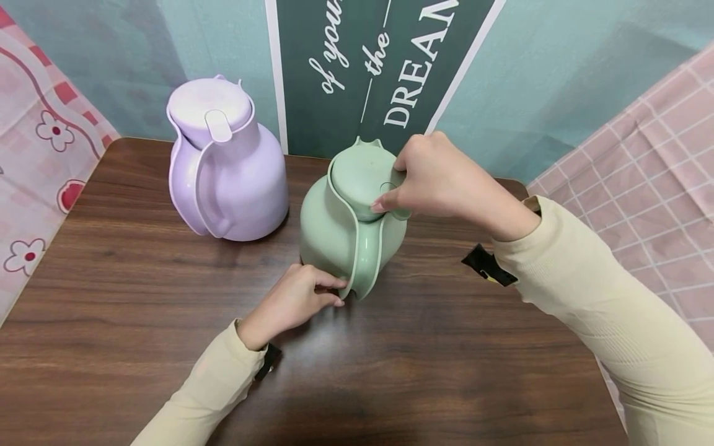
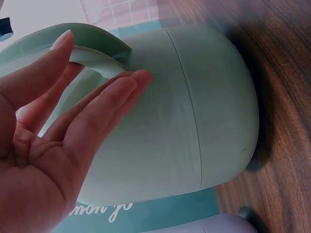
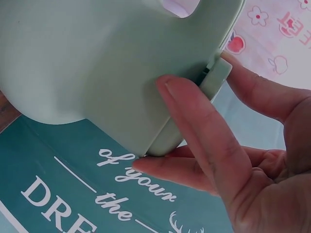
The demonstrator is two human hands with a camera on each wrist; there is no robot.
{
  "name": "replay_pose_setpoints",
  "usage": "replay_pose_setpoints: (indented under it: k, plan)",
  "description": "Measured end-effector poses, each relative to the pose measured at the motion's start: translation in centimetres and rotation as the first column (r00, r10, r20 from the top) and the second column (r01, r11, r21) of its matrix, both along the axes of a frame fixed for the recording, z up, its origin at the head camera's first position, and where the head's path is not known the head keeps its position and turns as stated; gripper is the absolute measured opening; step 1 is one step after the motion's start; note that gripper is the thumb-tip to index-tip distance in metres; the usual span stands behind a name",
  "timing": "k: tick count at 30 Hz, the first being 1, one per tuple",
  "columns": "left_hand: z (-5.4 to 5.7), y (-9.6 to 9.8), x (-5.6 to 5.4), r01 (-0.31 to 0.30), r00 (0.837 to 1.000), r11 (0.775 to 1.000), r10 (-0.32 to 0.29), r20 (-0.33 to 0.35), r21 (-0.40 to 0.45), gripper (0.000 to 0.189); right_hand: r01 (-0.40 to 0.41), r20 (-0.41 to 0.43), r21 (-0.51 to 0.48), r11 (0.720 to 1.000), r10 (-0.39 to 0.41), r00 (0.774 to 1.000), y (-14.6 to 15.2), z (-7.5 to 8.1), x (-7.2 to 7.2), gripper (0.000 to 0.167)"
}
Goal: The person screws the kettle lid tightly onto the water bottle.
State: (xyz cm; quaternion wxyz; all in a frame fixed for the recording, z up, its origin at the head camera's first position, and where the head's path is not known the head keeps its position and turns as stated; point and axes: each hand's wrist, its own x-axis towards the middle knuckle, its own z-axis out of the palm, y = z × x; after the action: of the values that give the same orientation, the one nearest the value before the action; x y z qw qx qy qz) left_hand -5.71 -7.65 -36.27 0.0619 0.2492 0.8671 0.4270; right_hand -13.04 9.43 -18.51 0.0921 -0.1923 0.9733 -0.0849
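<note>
A pale green thermos jug (image 1: 320,220) stands on the wooden table, its handle (image 1: 366,254) facing me. Around its lid (image 1: 362,170) my right hand (image 1: 435,176) grips, thumb on the near side and fingers on the far right. The right wrist view has the fingers spread along the rim of the lid (image 3: 167,141). With thumb and fingers my left hand (image 1: 292,303) pinches the lower end of the handle. Close up in the left wrist view, the thumb lies over the handle and the straighter fingertips reach the jug's body (image 2: 155,121).
To the left of the green jug stands a lilac thermos jug (image 1: 251,179) of the same shape, lid on. A dark green printed panel (image 1: 334,124) hangs on the back wall. Pink checked cloth (image 1: 664,186) borders the table (image 1: 139,297) at right, flowered cloth (image 1: 33,186) at left.
</note>
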Motion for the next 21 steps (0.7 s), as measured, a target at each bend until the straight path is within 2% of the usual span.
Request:
replay_pose_setpoints:
  k: [8,16,21]
  plan:
    - [0.0,0.1,0.1,-0.013,1.0,1.0,0.013,-0.01,-0.01,0.022,0.004,-0.012,-0.025,1.0,-0.004,1.0,0.4,-0.2,0.2,0.053]
    - [0.0,0.1,0.3,-0.023,1.0,1.0,0.023,-0.017,-0.002,0.024,-0.027,-0.011,-0.074,0.997,0.026,1.0,1.5,-0.4,0.4,0.021]
    - [0.0,0.1,0.4,-0.027,0.999,1.0,0.027,-0.023,0.001,0.025,-0.048,-0.005,-0.104,0.993,0.048,0.999,2.3,-0.6,0.7,0.039]
